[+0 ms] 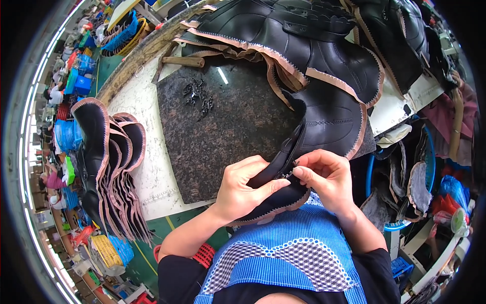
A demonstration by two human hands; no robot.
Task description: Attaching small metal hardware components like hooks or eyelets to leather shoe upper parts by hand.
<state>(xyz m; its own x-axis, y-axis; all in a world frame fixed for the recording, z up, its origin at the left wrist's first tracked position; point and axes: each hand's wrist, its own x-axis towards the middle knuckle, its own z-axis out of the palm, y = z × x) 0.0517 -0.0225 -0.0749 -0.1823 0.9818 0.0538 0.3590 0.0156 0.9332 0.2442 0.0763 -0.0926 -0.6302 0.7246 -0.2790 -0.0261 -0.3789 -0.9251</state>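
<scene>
A black leather boot upper (pixel 329 119) with pinkish, zigzag-cut edges lies across the near right of a dark speckled stone slab (pixel 223 137) and hangs toward my apron. My left hand (pixel 245 187) is closed round a folded edge of it, the thumb lying along the edge. Close beside, my right hand (pixel 324 180) pinches at the same edge, thumb against forefinger. A tiny dark piece shows at those fingertips, too small to name. Small black pieces (pixel 197 96), possibly zipper pulls, are heaped on the slab's far left part.
More black uppers (pixel 283 25) are piled at the far side. A stack of similar uppers (pixel 109 157) hangs over the table's left edge. A wooden-handled hammer (pixel 183 61) lies beyond the slab. At right stands a blue-rimmed basket (pixel 386 227) of grey-lined pieces; another person's sleeve (pixel 450 116) is behind.
</scene>
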